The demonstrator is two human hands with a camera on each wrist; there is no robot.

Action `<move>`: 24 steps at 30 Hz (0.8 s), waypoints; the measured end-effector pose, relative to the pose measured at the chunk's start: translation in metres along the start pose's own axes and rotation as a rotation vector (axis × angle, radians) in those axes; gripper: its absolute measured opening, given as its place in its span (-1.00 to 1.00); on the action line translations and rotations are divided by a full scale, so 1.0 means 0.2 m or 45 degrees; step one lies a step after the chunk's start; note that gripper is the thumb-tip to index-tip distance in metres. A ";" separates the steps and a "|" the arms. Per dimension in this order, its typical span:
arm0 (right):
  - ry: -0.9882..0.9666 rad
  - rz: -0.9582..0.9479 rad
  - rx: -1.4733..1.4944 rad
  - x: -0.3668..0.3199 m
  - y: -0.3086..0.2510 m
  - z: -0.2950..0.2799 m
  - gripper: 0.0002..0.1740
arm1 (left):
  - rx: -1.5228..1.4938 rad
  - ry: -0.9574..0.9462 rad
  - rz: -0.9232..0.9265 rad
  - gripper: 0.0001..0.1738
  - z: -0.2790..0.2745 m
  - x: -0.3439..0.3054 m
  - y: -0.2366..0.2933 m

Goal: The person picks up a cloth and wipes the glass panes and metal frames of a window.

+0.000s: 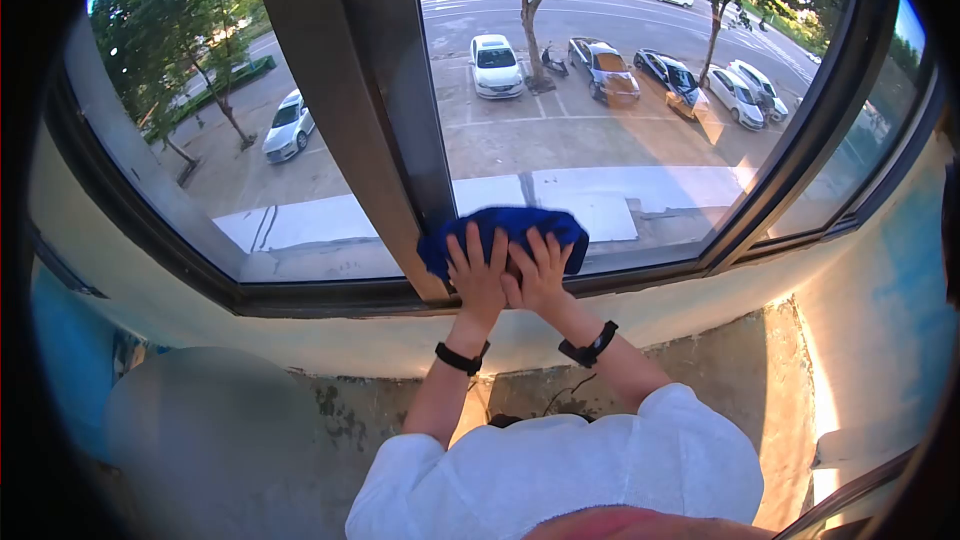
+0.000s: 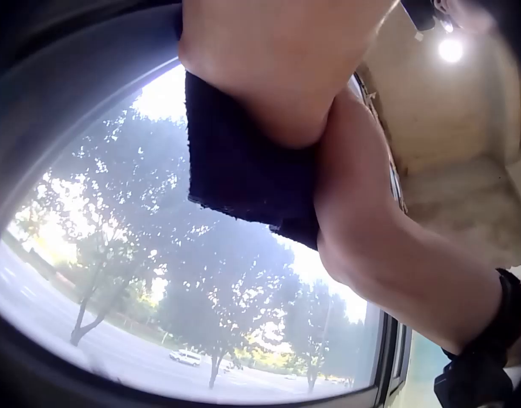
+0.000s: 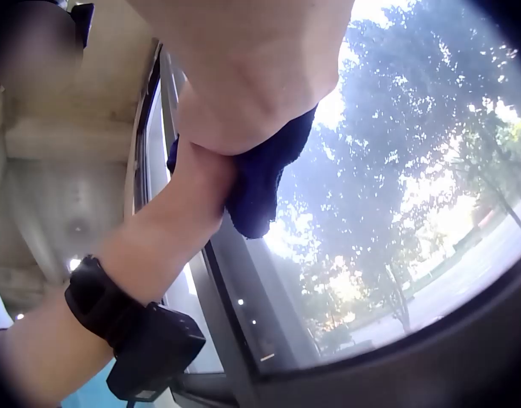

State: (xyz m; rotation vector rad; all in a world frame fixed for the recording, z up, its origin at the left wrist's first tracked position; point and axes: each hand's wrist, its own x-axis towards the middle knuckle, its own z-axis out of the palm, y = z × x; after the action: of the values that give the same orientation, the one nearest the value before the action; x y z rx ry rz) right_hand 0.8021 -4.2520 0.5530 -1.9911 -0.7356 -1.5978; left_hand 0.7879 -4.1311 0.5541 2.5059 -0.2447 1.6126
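Observation:
A dark blue cloth (image 1: 520, 219) lies against the lower part of the window glass, beside the upright frame bar. My left hand (image 1: 478, 275) presses on its left half with the fingers spread. Close alongside, my right hand (image 1: 541, 278) presses the right half, also with spread fingers, and the thumbs come near each other. In the left wrist view the cloth (image 2: 235, 166) hangs past the edge of my left hand (image 2: 273, 72). A fold of the cloth (image 3: 264, 183) shows below my right hand (image 3: 252, 76) in the right wrist view; the palms' contact is hidden.
A dark upright bar (image 1: 365, 90) divides the window panes. The sill frame (image 1: 320, 297) runs below the hands, above a pale wall (image 1: 640, 315). Outside are parked cars, trees and a road. A blurred grey round shape (image 1: 210, 440) is at lower left.

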 end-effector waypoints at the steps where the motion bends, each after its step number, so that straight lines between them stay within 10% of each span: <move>1: -0.050 -0.020 0.012 -0.11 -0.01 0.03 -0.47 | -0.023 -0.027 0.011 -0.39 0.05 -0.14 -0.03; 7: -0.111 0.040 0.157 0.05 -0.10 0.03 -0.46 | -0.014 -0.184 -0.090 -0.32 -0.01 -0.10 -0.10; 11: -0.078 -0.052 0.220 0.47 -0.06 -0.10 -0.45 | -0.163 0.181 -0.139 -0.40 -0.18 0.41 0.03; 24: 0.169 -0.016 0.055 0.66 1.09 -1.02 -0.44 | -0.067 0.389 -0.018 -0.44 0.15 0.92 1.46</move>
State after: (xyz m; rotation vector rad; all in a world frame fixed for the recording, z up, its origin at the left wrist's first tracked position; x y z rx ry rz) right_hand 0.8247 -4.5339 0.7162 -1.8339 -0.7263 -1.6889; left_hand 0.8270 -4.4316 0.7204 2.1784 -0.2265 1.9245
